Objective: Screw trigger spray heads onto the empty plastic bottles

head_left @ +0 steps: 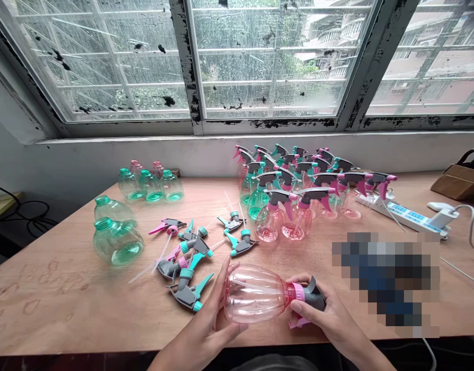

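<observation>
A clear pink spray bottle [256, 293] lies sideways between my two hands above the near edge of the table, its base to the left. Around that base my left hand [212, 322] is closed, thumb below and fingers behind. My right hand [322, 312] grips the grey and pink trigger spray head [308, 294] at the bottle's neck, where the pink collar meets the bottle. Just left of the bottle lie several loose trigger spray heads [186, 293], teal or pink with grey, some with thin dip tubes.
Green bottles without heads [119, 242] stand at left, more green and pink ones behind. Several bottles with spray heads [294, 224] crowd the back middle. At right are a white power strip [410, 214], cables, a brown box [461, 180] and a blurred-out item [387, 283].
</observation>
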A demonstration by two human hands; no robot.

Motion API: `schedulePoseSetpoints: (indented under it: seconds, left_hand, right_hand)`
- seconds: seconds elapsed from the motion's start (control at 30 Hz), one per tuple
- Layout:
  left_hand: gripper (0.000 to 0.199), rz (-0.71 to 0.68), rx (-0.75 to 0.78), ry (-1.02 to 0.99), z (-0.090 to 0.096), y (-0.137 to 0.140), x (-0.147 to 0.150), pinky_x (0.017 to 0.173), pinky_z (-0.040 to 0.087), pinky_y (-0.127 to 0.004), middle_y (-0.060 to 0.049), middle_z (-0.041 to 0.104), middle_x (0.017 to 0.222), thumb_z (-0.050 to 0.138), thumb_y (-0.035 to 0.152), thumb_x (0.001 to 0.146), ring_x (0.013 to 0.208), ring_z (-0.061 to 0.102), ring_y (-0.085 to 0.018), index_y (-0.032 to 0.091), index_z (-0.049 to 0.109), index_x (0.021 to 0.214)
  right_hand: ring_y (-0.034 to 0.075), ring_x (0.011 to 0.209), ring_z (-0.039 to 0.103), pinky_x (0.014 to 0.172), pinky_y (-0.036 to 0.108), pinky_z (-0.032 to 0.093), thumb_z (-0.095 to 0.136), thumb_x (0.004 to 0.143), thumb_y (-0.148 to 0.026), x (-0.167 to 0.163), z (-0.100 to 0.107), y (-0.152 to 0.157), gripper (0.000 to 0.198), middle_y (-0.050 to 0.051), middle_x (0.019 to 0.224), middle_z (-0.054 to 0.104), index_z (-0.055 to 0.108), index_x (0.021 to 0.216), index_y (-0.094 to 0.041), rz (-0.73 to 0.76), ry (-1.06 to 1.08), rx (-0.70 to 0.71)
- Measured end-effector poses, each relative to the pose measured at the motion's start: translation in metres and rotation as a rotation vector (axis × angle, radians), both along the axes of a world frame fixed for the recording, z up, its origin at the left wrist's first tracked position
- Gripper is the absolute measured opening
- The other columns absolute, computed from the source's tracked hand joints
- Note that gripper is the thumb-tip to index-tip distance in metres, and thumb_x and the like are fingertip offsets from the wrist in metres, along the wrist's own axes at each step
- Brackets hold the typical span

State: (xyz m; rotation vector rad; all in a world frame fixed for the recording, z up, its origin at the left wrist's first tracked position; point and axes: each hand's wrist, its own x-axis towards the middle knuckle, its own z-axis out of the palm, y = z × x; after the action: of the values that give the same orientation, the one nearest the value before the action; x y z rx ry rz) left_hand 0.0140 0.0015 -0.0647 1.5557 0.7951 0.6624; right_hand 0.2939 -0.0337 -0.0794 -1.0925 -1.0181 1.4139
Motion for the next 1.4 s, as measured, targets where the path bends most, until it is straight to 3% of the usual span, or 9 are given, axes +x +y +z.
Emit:
schedulePoseSetpoints:
  seconds: [0.17,0.27,0.47,0.6,0.83,1.03,1.27,1.4]
  left_hand:
    - [0.105,0.008,-0.012,0.04,0.0036,-0.0002,0.0002,0.128,0.005,-0.05,-0.001,0.001,0.173,0.072,0.042,0.089,0.158,0.004,-0.03,0.04,-0.005,0.16]
    - [0.104,0.019,-0.055,0.055,0.0039,-0.0009,-0.0005,0.128,0.007,-0.051,-0.003,0.002,0.173,0.073,0.044,0.088,0.158,0.004,-0.032,0.036,-0.001,0.161]
    - [0.096,0.013,-0.006,0.001,-0.0015,-0.0016,-0.0006,0.129,0.006,-0.048,0.005,-0.005,0.173,0.067,0.036,0.095,0.159,0.0,-0.028,0.046,-0.005,0.158]
    - [0.112,0.014,-0.103,-0.14,-0.0019,-0.0018,0.0026,0.128,0.016,-0.046,0.002,-0.004,0.173,0.078,0.033,0.086,0.158,0.008,-0.029,0.046,-0.007,0.157]
    - [0.104,0.018,-0.229,-0.204,0.0009,-0.0009,0.0051,0.127,0.02,-0.049,0.0,0.005,0.173,0.08,0.031,0.085,0.153,0.028,-0.029,0.046,0.008,0.158]
    - [0.104,0.02,-0.225,-0.177,0.0027,-0.001,0.0057,0.126,0.022,-0.049,-0.001,0.008,0.172,0.079,0.033,0.086,0.151,0.03,-0.03,0.046,0.005,0.158]
    - [0.09,-0.013,-0.096,-0.103,0.0005,-0.001,0.0017,0.126,0.021,-0.05,0.002,0.008,0.172,0.064,0.035,0.097,0.149,0.032,-0.029,0.048,-0.001,0.157]
    - [0.106,-0.01,-0.1,-0.082,0.0024,-0.0017,0.0014,0.125,0.023,-0.049,-0.003,0.014,0.171,0.074,0.033,0.09,0.146,0.037,-0.029,0.044,-0.007,0.158]
  right_hand:
    - [0.018,0.058,0.073,0.059,0.03,0.063,0.087,0.075,-0.042,-0.0004,0.0012,-0.0008,0.043,0.0,0.074,0.074,0.066,0.103,-0.017,-0.011,-0.012,-0.003]
    - [0.017,0.058,0.073,0.059,0.031,0.063,0.087,0.075,-0.042,-0.0002,0.0016,-0.0009,0.043,0.0,0.077,0.074,0.066,0.103,-0.017,-0.016,-0.025,-0.003]
    - [0.017,0.059,0.073,0.06,0.03,0.063,0.087,0.076,-0.041,0.0005,0.0001,-0.0005,0.04,-0.001,0.076,0.073,0.066,0.102,-0.018,-0.012,-0.024,0.001]
    - [0.017,0.059,0.072,0.06,0.031,0.064,0.087,0.076,-0.041,0.0008,-0.0011,-0.0004,0.04,0.0,0.078,0.073,0.067,0.101,-0.018,-0.014,-0.017,0.006]
    - [0.018,0.061,0.071,0.062,0.034,0.064,0.084,0.078,-0.042,0.0017,-0.0007,0.0006,0.04,0.001,0.069,0.073,0.065,0.103,-0.017,0.007,-0.041,0.018]
    - [0.017,0.059,0.071,0.061,0.033,0.064,0.084,0.079,-0.041,0.001,-0.0001,0.0008,0.041,0.0,0.067,0.073,0.064,0.104,-0.017,-0.013,-0.011,0.02]
    - [0.017,0.058,0.07,0.061,0.033,0.064,0.086,0.077,-0.041,0.0002,0.0007,0.001,0.042,0.0,0.068,0.073,0.064,0.104,-0.017,-0.03,0.011,0.002]
    - [0.018,0.058,0.071,0.061,0.034,0.064,0.085,0.078,-0.042,0.0003,0.0008,0.0007,0.041,0.0,0.067,0.073,0.064,0.103,-0.017,-0.012,-0.007,0.006]
